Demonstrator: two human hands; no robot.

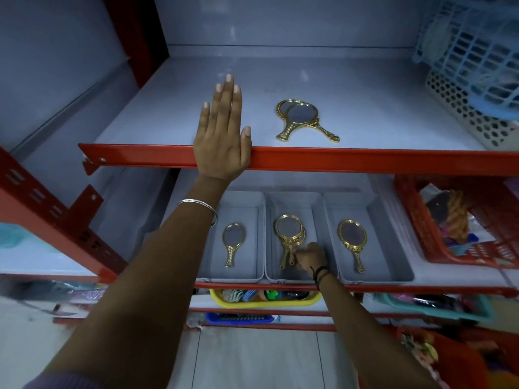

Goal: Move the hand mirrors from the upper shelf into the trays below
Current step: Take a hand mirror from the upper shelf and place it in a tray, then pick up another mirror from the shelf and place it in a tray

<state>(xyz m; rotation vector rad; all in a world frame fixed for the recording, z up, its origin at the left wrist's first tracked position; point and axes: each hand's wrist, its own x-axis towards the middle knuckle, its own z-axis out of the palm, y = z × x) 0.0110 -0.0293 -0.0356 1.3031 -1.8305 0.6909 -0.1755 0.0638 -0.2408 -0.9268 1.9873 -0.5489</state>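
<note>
Two gold-framed hand mirrors (304, 117) lie overlapped on the upper shelf (168, 113), to the right of my left hand (222, 136). That hand rests flat on the shelf's red front edge, fingers straight, holding nothing. Below stand three grey trays side by side. The left tray (250, 209) holds one mirror (233, 242). The right tray (379, 220) holds one mirror (352, 242). In the middle tray (317, 209) two mirrors (289, 237) are stacked, and my right hand (310, 258) is curled at their handles, fingers closed on the handle of the top one.
White and blue perforated baskets (477, 80) fill the upper shelf's right end. A red basket (421, 220) of goods sits right of the trays. A yellow bin (264, 300) with combs is on the shelf beneath. Red uprights (42, 203) frame the left side.
</note>
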